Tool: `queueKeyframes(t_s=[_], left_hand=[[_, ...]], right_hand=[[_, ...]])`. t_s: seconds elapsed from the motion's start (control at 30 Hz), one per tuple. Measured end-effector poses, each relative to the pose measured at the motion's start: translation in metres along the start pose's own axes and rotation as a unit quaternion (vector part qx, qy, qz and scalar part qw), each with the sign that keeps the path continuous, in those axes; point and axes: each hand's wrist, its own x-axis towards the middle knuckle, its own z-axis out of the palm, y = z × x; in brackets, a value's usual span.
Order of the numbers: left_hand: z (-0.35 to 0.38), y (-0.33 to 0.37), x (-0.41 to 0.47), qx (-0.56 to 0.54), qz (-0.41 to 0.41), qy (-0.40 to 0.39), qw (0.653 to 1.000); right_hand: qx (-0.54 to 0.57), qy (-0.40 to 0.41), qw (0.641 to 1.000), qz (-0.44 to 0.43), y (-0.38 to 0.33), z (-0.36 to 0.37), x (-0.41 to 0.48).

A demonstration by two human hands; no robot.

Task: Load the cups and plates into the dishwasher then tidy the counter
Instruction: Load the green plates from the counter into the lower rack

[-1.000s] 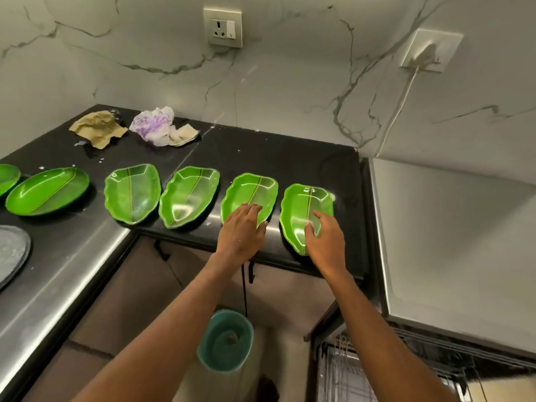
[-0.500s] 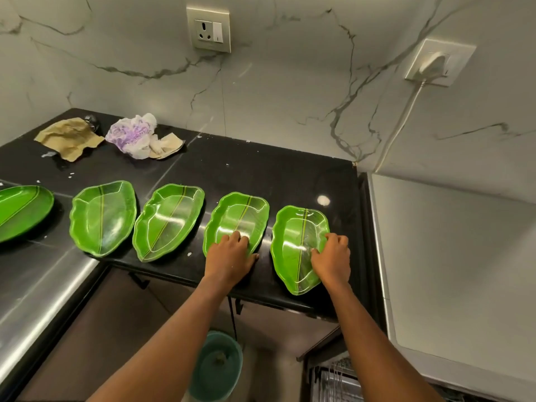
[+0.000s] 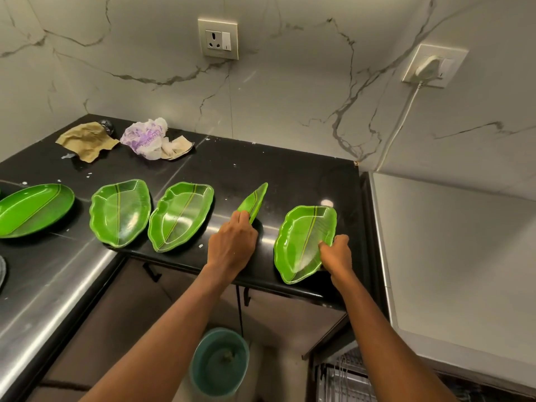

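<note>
Several green leaf-shaped plates lie in a row on the black counter (image 3: 290, 172). My left hand (image 3: 232, 246) grips one leaf plate (image 3: 255, 201) by its near end and has it tipped up on edge above the counter. At the right end of the row, my right hand (image 3: 336, 253) pinches the right rim of another leaf plate (image 3: 301, 242), which is slightly raised at that side. Two more leaf plates (image 3: 120, 211) (image 3: 179, 216) and an oval green plate (image 3: 32, 210) lie flat to the left.
Crumpled brown paper (image 3: 87, 140) and a purple-white plastic wrapper (image 3: 148, 137) lie at the back of the counter. A teal bucket (image 3: 220, 362) stands on the floor below. The dishwasher's white top (image 3: 452, 256) is at right, its open rack (image 3: 345, 381) below.
My left hand has lifted its leaf plate from flat to standing on edge. My right hand has closed on the rim of the rightmost plate and begun to tilt it.
</note>
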Motion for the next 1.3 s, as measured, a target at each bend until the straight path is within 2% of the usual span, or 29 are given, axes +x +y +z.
queueKeyframes(t_s=[0.17, 0.43, 0.67, 0.93, 1.3], left_hand=[[-0.027, 0.006, -0.037, -0.095, -0.041, 0.031, 0.994], [-0.069, 0.015, -0.143, -0.230, -0.130, 0.036, 0.964], [-0.079, 0.026, -0.256, -0.272, -0.136, 0.049, 0.951], [-0.083, 0.063, -0.359, -0.307, -0.178, 0.004, 0.935], [-0.049, 0.157, -0.478, -0.411, -0.259, -0.120, 0.866]], right_hand=[[0.074, 0.000, 0.997, -0.001, 0.009, -0.004, -0.044], [0.105, 0.039, 0.993, -0.032, 0.054, -0.027, -0.154], [0.083, 0.089, 0.992, -0.044, 0.121, -0.060, -0.250], [0.096, 0.057, 0.994, -0.013, 0.199, -0.119, -0.343], [0.053, 0.106, 0.993, 0.000, 0.311, -0.224, -0.415]])
